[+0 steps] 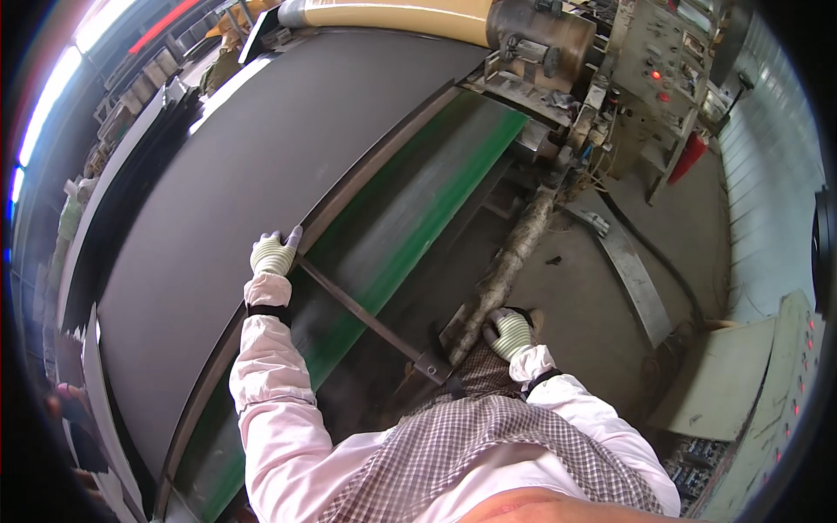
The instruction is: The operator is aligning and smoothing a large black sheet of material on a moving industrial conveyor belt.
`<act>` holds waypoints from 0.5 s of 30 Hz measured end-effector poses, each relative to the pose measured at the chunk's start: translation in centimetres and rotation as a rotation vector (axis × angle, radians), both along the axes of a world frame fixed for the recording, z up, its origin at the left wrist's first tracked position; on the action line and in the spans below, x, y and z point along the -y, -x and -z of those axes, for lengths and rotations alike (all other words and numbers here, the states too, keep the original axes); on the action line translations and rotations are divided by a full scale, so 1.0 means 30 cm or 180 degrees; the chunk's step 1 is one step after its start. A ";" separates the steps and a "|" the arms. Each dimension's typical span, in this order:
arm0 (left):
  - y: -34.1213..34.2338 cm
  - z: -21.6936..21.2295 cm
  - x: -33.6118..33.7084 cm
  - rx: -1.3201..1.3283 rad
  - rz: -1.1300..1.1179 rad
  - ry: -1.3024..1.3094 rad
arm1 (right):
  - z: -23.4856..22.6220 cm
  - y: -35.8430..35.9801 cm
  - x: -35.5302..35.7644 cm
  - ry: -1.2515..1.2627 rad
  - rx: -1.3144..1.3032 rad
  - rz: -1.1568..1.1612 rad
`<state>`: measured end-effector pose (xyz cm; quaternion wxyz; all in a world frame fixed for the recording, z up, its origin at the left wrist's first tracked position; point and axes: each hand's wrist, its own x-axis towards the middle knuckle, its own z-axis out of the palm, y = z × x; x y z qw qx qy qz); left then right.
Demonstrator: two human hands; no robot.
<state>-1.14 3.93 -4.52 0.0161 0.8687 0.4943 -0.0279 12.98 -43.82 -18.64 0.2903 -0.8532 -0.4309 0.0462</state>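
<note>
My left hand (pixel 275 254), in a striped knit glove with grey fingertips, rests at the near edge of a wide dark grey sheet (pixel 200 200). Its fingers are stretched out over the edge and the brown metal rail (pixel 377 168) there. Beneath the rail runs a green belt (pixel 427 205). My right hand (pixel 509 335), gloved alike, is low beside my checked apron (pixel 471 436), close to a worn, crusted roller (pixel 510 253). Its fingers are curled, and whether they hold anything is hidden.
A thin metal bar (pixel 362 309) crosses from the rail toward my waist. A large tan-covered roller (pixel 401 16) lies at the far end. A control panel (pixel 671 74) stands far right, a cabinet (pixel 750 375) near right. A black hose (pixel 654 248) crosses the floor.
</note>
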 end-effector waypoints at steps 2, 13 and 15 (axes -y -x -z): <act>-0.091 -0.016 0.001 -0.0139 0.0072 0.0124 | -0.011 0.000 0.005 0.0007 -0.0121 -0.0063; -0.540 -0.016 0.034 -0.0208 0.0557 0.0247 | -0.028 -0.020 -0.004 -0.0200 -0.0129 -0.0138; -0.499 0.039 -0.015 0.0797 0.1178 0.0602 | -0.034 -0.018 0.004 -0.0131 -0.0171 -0.0139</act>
